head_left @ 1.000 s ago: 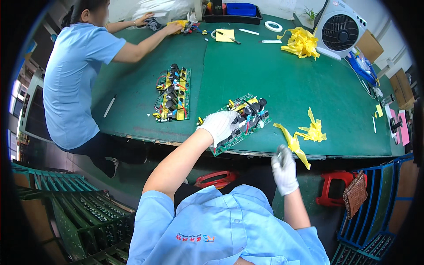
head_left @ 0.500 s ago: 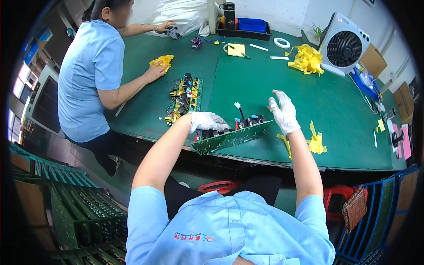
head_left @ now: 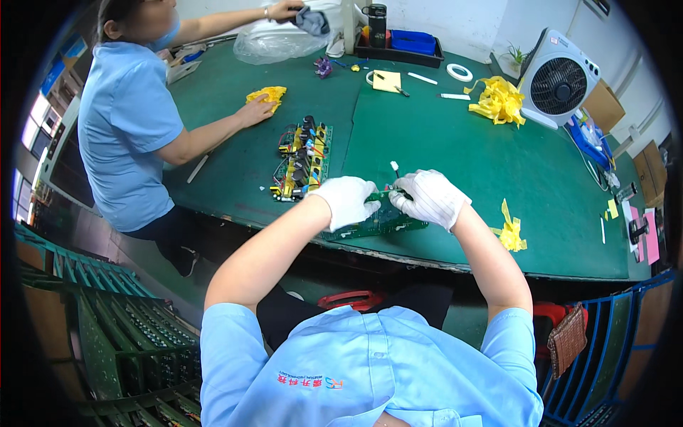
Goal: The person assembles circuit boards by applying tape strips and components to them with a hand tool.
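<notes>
Both my hands wear white gloves and meet at a green circuit board [head_left: 384, 223] by the table's front edge. It is tilted, its soldered face toward me. My left hand [head_left: 348, 202] is closed on the board's upper left part. My right hand [head_left: 432, 198] pinches at its upper edge, thumb and fingers together; the exact contact is hidden. A white connector [head_left: 395, 166] on a dark wire stands up behind the board. Most of the board's components are out of sight behind it and my gloves. Populated circuit boards [head_left: 304, 160] with yellow and black parts lie left of my hands.
Yellow tape strips [head_left: 511, 229] lie right of my right forearm, a larger yellow heap [head_left: 498, 102] farther back beside a fan [head_left: 558, 80]. At the left a co-worker [head_left: 131, 114] holds a grey cloth [head_left: 311, 21] and rests a hand by a yellow bundle [head_left: 266, 98].
My right hand has come left from over the table and closed at the board's upper edge. The board now stands steeper. The co-worker has lifted the grey cloth off the table.
</notes>
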`<state>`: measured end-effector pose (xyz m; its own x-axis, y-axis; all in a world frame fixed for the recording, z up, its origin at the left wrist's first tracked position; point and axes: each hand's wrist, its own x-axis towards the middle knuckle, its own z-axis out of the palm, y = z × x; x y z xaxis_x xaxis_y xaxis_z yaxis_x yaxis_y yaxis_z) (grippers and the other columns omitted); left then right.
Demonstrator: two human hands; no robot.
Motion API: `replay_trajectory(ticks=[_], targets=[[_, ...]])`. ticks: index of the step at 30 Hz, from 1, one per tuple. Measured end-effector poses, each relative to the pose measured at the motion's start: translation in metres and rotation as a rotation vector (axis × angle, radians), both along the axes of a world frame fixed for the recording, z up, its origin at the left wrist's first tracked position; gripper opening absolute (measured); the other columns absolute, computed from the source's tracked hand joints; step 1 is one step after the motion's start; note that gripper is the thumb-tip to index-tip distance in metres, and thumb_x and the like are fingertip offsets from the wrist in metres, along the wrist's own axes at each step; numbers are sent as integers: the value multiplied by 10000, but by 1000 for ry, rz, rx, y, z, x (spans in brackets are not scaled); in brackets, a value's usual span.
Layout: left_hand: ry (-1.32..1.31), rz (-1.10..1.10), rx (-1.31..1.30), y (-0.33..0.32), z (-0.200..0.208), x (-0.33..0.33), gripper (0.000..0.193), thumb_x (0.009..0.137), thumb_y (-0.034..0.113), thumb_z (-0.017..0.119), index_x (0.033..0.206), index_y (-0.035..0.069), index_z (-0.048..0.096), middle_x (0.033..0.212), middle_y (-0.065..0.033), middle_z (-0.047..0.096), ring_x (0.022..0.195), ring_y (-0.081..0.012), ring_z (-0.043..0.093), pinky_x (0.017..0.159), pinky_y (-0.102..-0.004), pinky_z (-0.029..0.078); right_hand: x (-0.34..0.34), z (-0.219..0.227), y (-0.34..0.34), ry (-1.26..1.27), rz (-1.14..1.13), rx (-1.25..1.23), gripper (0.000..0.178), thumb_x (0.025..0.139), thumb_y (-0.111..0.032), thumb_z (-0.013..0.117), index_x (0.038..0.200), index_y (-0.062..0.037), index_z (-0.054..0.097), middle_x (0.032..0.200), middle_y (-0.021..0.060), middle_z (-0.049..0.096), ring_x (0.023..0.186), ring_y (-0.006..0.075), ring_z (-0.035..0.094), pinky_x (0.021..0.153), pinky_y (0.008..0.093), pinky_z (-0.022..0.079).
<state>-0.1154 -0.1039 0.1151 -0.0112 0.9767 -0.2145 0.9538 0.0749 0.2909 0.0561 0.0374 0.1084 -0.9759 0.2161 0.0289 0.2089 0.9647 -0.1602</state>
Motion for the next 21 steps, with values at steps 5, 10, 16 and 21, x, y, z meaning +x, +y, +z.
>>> replay_trajectory(ticks=[5, 10, 16, 21], targets=[[62, -2, 100, -9, -6, 7, 378, 957, 342, 513, 1113, 22, 640, 889, -219, 682, 878, -391, 672, 781, -464, 545, -6, 5, -8, 141, 59, -103, 450, 893, -307, 560, 1244, -28, 591, 902, 191, 688, 855, 386, 652, 828, 449, 517], [9, -78, 85, -10, -5, 3, 407, 968, 345, 491, 1147, 4, 622, 913, -239, 676, 921, -400, 659, 833, -458, 524, -6, 6, -7, -9, 32, -318, 380, 913, -299, 540, 1214, -83, 622, 859, 202, 677, 819, 381, 656, 780, 452, 524], [1, -95, 125, -10, -13, 4, 372, 970, 300, 496, 1105, -12, 648, 904, -239, 678, 889, -395, 660, 820, -459, 524, -2, 13, -15, -58, 44, -174, 335, 910, -294, 532, 1149, -82, 633, 689, 184, 645, 663, 372, 647, 646, 462, 525], [62, -178, 182, -14, -29, 2, 345, 983, 273, 475, 1094, -1, 653, 875, -225, 673, 852, -388, 660, 781, -460, 527, 6, 17, -27, -10, 72, -46, 320, 917, -307, 536, 1095, -55, 626, 670, 195, 642, 643, 375, 651, 642, 473, 523]])
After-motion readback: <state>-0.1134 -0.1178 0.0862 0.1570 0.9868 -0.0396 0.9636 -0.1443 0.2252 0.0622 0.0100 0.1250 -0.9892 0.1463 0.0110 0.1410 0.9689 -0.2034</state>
